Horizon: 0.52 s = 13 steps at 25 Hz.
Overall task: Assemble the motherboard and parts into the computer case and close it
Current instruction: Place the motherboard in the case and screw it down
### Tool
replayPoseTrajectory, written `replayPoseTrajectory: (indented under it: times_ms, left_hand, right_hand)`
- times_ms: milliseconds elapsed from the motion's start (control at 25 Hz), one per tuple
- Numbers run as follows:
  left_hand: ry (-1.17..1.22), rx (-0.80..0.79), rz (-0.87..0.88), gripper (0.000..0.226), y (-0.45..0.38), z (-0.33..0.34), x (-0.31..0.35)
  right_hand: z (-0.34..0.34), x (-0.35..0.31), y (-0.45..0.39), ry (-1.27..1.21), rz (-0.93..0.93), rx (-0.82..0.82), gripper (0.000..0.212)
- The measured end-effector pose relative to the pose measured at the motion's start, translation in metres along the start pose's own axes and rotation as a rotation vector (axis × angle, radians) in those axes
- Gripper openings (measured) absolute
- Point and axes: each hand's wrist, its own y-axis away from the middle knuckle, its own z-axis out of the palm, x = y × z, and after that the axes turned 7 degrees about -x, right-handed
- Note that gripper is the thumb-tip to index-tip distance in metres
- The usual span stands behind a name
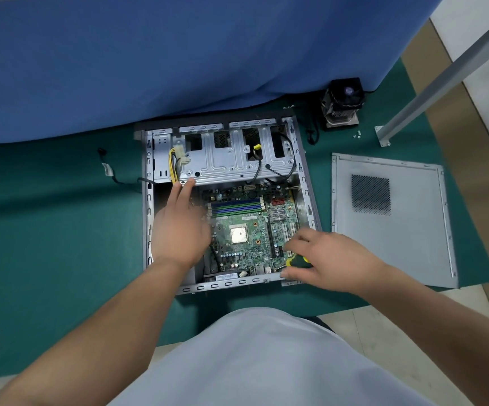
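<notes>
Fastening the motherboard (249,227) into the case (307,183).
Right hand (328,259) is gripping the screwdriver (297,262) at the board's near-right corner; left hand (178,227) is lying flat, fingers straight.

Blue cloth (178,54) behind green mat (47,244); grey metal post (442,77) at right.

A green circuit-patterned motherboard (249,230) with blue and green memory slots sits at frame centre inside the grey metal case (307,183). A yellow-and-black screwdriver handle (297,261) shows lower right. The grey side panel (389,218) at right carries a dark perforated grid, lying on teal cloth (47,244).
</notes>
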Motion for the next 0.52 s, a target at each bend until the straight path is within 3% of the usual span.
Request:
replayPoseTrajectory:
  times_ms: [160, 280, 400, 520]
  left_hand:
    - [0.000, -0.002, -0.004, 0.016, 0.001, -0.001, 0.000]
    - [-0.007, -0.012, -0.007, 0.018, 0.001, -0.002, 0.001]
    - [-0.001, -0.013, -0.009, 0.017, 0.001, -0.002, 0.001]
    - [-0.002, -0.012, -0.009, 0.017, 0.001, -0.003, 0.002]
  right_hand:
    - [-0.008, -0.003, 0.007, -0.097, -0.144, -0.061, 0.051]
    - [-0.006, -0.018, 0.001, 0.013, -0.072, 0.011, 0.030]
    - [-0.003, -0.035, -0.007, 0.143, 0.075, 0.061, 0.051]
    - [-0.008, -0.036, -0.006, 0.065, -0.069, 0.018, 0.055]
